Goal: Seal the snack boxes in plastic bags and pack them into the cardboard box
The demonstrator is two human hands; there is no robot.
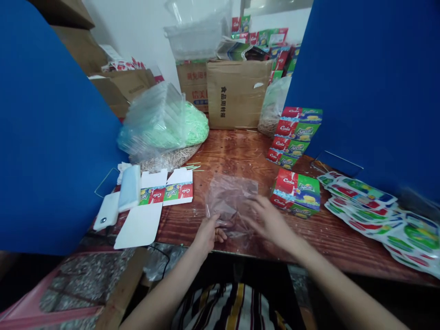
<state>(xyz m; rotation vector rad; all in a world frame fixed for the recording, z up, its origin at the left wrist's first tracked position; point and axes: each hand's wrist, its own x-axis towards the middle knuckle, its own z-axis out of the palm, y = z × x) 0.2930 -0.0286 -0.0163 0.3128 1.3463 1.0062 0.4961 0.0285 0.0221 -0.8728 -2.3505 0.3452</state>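
A clear plastic bag (231,195) lies flat on the wooden table (240,156) in front of me. My left hand (209,231) pinches the bag's near left edge, fingers curled. My right hand (268,217) rests on the bag's right side with its fingers spread, slightly blurred. Just right of that hand sits a folded red and green Cola/Sprite box (296,192).
Flat unfolded box blanks (165,190) and a white phone (107,211) lie at the left. A stack of folded boxes (295,135) stands at back right, printed flat sheets (374,206) at far right. Bagged clear trays (156,121), cardboard cartons (237,94) and blue panels (371,87) surround the table.
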